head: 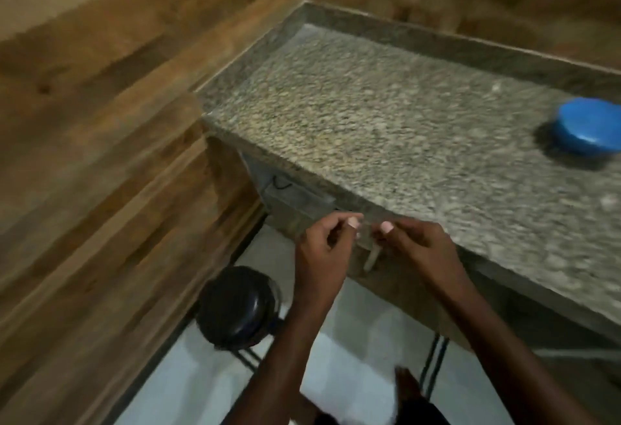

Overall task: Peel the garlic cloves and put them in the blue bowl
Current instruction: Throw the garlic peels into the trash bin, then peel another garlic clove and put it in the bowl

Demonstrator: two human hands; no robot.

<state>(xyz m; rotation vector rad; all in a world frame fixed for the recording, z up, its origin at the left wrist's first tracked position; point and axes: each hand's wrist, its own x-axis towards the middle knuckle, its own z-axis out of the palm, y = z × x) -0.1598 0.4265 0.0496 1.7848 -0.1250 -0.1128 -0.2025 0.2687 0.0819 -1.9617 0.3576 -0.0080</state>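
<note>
Garlic clove [366, 239]: small pale blurred thing between the two hands, just off the front edge of the counter, held in the air over the floor. A thin pale strip [371, 258] hangs down from it, likely loose skin, too blurred to confirm. Left hand [322, 246] has fingers curled, thumb tip up and pressed toward the clove; right hand [420, 249] is curled the same way, thumb tip facing the left thumb. Both look to be pinching the clove from opposite sides, but motion blur hides the exact contact. Both forearms come up from the bottom of the frame, bare. Nearest the camera: a foot [406, 384] on the light tiled floor [363, 340], dark grout lines running across it. Left of the arms, on the floor, a round black object with a glossy top [237, 307], close against the wooden wall [100, 155]; can't tell what it is. Beyond the hands, a speckled granite counter [386, 115] runs toward the back right, with a raised granite lip along its far and left edges. Blue bowl [586, 127] sits on the counter at the right edge of the frame, well apart from the hands; it seems to be upside down, interior not visible. A few small pale bits [608, 202] lie on the counter near the bowl, too blurred to identify.
</note>
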